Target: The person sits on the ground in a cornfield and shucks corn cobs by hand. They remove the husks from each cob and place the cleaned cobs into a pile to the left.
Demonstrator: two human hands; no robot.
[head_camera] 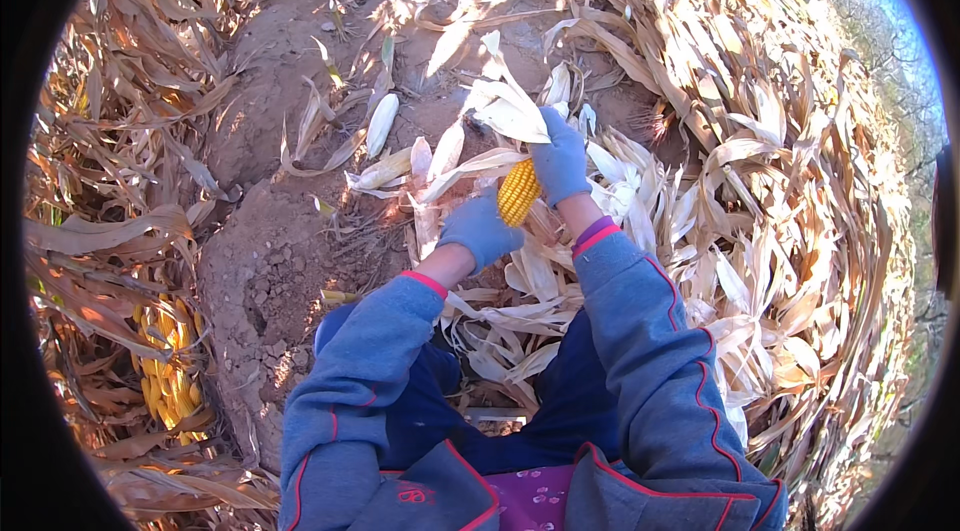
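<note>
A corn ear [519,193] with bare yellow kernels is between my two gloved hands, its tip tilted down towards me. My left hand [480,232], in a grey-blue work glove, is wrapped around the ear's lower left side; some of its fingers are hidden. My right hand [562,158], gloved alike, grips the ear's upper end together with the peeled-back husk [510,110]. Those pale husk leaves stick out beyond the right hand, up and to the left. Another husk leaf [480,169] stretches left from the ear.
Loose dry husks [630,193] lie heaped to the right of my hands. Ears still in their husks, one pale ear [382,124] among them, lie on the bare soil [262,253]. Several husked ears [166,366] are piled at lower left among dry corn stalks [127,231].
</note>
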